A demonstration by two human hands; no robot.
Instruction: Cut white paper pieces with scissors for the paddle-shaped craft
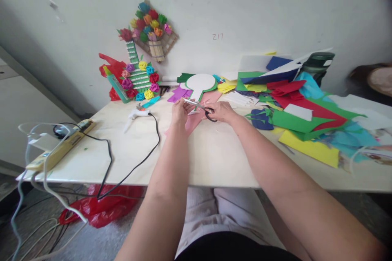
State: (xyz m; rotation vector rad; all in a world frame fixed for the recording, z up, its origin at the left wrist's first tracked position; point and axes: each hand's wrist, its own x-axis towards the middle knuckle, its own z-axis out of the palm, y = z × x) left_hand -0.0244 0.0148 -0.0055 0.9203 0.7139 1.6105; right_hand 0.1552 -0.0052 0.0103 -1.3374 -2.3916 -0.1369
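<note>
Black-handled scissors (210, 115) are gripped in my right hand (223, 111), their blades pointing left toward my other hand. My left hand (180, 111) is closed, fingers curled around what looks like a thin white strip (190, 101) by the blade tips. Whether the strip lies between the blades is too small to tell. Beneath both hands, pink paper (192, 122) lies on the table. Just behind them is a round white fan-shaped cutout (200, 82) with a green edge.
At left are a white glue gun (137, 114) with a black cord and a power strip (63, 144). Paper-flower crafts (141, 77) and a glue bottle (116, 85) stand against the wall. Coloured paper (306, 120) and white strips (240, 98) are heaped at right, near a dark bottle (315, 65).
</note>
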